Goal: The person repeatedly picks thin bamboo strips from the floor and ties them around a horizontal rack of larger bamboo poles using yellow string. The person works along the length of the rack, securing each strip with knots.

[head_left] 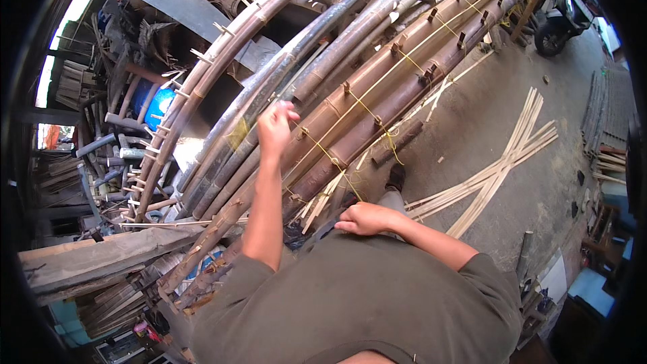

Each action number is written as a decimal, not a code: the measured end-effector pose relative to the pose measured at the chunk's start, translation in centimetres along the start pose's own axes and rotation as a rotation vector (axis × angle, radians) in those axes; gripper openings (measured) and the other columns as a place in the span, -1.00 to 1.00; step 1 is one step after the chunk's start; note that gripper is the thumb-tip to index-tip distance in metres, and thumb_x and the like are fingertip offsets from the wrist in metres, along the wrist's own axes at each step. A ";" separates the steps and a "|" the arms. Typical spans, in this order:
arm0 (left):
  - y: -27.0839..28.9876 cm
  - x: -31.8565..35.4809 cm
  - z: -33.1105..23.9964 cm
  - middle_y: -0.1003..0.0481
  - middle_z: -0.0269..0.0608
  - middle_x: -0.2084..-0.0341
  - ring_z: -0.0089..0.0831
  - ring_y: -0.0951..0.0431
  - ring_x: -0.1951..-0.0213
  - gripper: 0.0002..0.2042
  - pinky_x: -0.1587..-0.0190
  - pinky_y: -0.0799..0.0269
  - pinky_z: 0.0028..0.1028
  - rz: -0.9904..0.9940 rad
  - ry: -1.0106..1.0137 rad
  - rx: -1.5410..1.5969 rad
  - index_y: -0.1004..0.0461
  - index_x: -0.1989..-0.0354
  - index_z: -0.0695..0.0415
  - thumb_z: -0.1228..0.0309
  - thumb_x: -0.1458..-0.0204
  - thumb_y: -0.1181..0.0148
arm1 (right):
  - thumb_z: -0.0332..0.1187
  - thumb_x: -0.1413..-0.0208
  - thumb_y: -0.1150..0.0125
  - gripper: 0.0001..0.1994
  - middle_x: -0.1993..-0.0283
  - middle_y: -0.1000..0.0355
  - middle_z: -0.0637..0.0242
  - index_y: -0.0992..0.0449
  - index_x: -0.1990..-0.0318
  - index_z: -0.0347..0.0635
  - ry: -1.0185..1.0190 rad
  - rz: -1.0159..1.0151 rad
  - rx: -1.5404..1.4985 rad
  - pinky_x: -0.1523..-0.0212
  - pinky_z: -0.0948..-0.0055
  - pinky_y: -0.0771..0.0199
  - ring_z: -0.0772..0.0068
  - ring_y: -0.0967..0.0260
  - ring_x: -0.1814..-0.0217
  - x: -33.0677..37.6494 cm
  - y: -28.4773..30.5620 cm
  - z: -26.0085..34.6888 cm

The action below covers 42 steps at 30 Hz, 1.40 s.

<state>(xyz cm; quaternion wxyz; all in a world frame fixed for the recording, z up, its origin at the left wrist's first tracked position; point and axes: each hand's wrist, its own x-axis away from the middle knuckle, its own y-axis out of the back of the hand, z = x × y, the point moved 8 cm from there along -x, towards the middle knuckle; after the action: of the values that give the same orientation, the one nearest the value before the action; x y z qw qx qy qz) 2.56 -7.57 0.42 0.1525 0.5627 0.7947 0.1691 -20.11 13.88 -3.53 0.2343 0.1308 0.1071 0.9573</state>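
My left hand (275,127) is raised over long bamboo poles, its fingers curled in. A blurred yellow patch lies beside it; whether the fingers grip anything is hidden. Low by my waist, my right hand (366,219) is closed, near a dark bluish object partly covered by my shirt; what it holds is not visible. In front run two thick brown bamboo poles, a lighter one (367,87) and a darker one (404,101), with short upright pegs along them. Yellow cord (356,100) crosses both at several places, and one strand (354,189) trails down toward my right hand.
Grey bamboo poles (317,81) lie behind, beside a curved bamboo piece (209,71) with pale pegs. Split bamboo strips (502,168) cross on the floor at right, past my foot (396,176). A motorbike (566,23) stands far right; a heavy beam (108,256) lies left.
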 end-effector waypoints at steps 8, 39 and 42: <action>-3.9 -3.7 7.7 -0.56 0.14 0.26 0.13 -0.55 0.16 -0.70 0.05 -0.45 -0.07 0.012 -0.030 -0.687 -0.60 0.24 0.15 0.26 -0.16 0.05 | -0.04 -0.26 0.00 -0.57 0.43 -0.45 -0.13 -0.53 0.39 -0.26 0.004 -0.232 0.285 0.28 0.00 -0.44 -0.22 -0.43 0.31 -6.4 -2.4 -9.4; 8.3 18.8 7.7 -0.58 0.05 0.47 -0.23 -0.67 0.36 -0.68 0.30 -0.53 -0.31 0.194 -0.208 -0.460 -0.54 0.21 0.24 0.23 -0.27 0.03 | -0.12 -0.31 0.03 -0.57 0.56 -0.44 0.19 -0.46 0.45 -0.33 0.422 0.013 -0.156 0.27 0.26 -0.42 0.32 -0.38 0.45 -15.5 -3.6 14.0; 7.8 18.8 9.0 -0.59 -0.07 0.48 -0.39 -0.66 0.39 -0.73 0.34 -0.53 -0.38 0.118 0.091 -0.142 -0.55 0.23 0.26 0.30 -0.27 0.00 | -0.13 -0.27 -0.02 -0.60 0.53 -0.40 -0.01 -0.43 0.47 -0.30 0.222 0.020 0.198 0.33 0.16 -0.40 -0.01 -0.35 0.47 -10.2 -9.2 5.3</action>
<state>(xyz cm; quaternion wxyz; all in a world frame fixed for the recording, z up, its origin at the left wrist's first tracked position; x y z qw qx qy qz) 7.07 13.47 -5.22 0.1452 0.5883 0.7522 0.2590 -5.90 17.71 -3.06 0.1976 0.0476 0.2252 0.9529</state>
